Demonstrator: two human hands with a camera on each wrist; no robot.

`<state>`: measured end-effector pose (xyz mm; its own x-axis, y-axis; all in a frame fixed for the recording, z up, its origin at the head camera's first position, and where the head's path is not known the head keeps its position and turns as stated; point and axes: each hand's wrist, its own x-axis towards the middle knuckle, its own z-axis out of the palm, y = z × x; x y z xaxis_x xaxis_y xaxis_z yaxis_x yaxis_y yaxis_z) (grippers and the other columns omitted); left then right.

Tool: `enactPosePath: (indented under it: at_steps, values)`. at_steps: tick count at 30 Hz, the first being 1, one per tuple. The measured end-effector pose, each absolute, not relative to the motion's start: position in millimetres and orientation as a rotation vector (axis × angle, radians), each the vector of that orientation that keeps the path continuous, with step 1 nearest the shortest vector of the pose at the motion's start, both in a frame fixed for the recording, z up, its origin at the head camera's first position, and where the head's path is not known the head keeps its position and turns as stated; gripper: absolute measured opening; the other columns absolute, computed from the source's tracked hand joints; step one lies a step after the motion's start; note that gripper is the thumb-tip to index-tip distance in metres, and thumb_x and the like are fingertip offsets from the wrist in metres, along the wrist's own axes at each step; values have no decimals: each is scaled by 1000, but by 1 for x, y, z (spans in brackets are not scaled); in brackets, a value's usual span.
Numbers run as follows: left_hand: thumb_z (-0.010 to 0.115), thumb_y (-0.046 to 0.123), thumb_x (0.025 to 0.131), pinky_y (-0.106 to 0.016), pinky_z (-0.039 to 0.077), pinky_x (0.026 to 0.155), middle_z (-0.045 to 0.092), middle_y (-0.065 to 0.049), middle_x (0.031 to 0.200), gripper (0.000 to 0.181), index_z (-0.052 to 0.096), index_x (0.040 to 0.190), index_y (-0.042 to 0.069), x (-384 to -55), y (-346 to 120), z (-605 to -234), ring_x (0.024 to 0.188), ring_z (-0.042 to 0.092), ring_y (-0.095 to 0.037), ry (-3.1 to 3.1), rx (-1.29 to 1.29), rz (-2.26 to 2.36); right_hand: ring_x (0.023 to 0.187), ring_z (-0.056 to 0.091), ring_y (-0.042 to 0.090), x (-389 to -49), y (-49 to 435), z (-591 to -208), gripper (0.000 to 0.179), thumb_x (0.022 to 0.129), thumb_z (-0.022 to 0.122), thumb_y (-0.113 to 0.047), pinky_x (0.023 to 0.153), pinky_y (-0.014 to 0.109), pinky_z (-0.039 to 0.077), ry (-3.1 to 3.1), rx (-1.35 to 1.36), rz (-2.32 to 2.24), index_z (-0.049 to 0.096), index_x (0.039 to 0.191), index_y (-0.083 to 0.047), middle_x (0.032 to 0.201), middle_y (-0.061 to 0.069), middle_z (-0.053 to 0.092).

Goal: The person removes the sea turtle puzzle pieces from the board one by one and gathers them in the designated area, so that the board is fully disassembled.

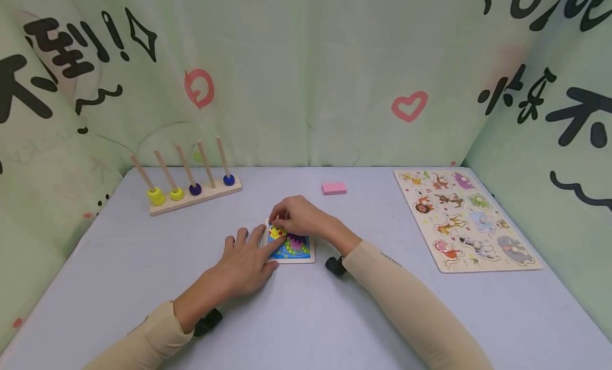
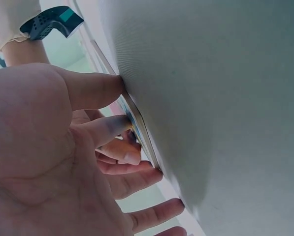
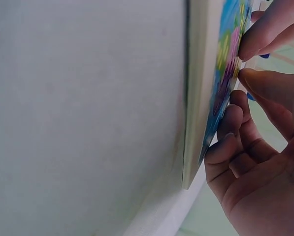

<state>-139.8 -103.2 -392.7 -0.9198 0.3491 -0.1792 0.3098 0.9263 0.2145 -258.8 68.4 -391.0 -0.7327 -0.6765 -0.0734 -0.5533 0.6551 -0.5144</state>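
A small wooden picture puzzle (image 1: pixel 302 255) with a blue, green, purple and yellow picture lies flat on the table between both hands. My left hand (image 1: pixel 245 264) has its fingers spread. Its index finger reaches onto the puzzle's face, while the thumb rests by the near left corner. Over the puzzle's far left corner, my right hand (image 1: pixel 298 216) has curled fingers, with thumb and index at a yellow spotted puzzle piece (image 1: pixel 275 231). The right wrist view shows the right thumb (image 3: pixel 270 86) against the picture surface of the puzzle (image 3: pixel 220 73); the fingertips' contact is partly hidden.
A peg stacker (image 1: pixel 196 199) with several upright pegs and yellow and blue beads stands at the back left. Behind the puzzle lies a pink block (image 1: pixel 333 188). A wooden animal puzzle board (image 1: pixel 470 221) lies at the right. Printed curtains (image 1: pixel 306 78) surround the table.
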Motion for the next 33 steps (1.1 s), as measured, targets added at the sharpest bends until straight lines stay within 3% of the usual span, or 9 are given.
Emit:
enactPosePath:
  at_steps: [13,33]
  values:
    - [61,38,107,-61,39,99,36,-18,168,54,49,159,31,-139,-102,-394,134,40,-44,2875,494,268,85,61,12,-263,68,-394,14,104,69,-19,79,21,50,2579,-935,-724,80,109,-14,101,1,78]
    - [57,38,108,-67,35,107,26,-18,175,57,42,163,33,-134,-107,-391,145,34,-47,2816,491,306,85,60,10,-270,72,-393,13,103,71,-18,79,21,49,2478,-890,-812,81,109,-13,99,0,79]
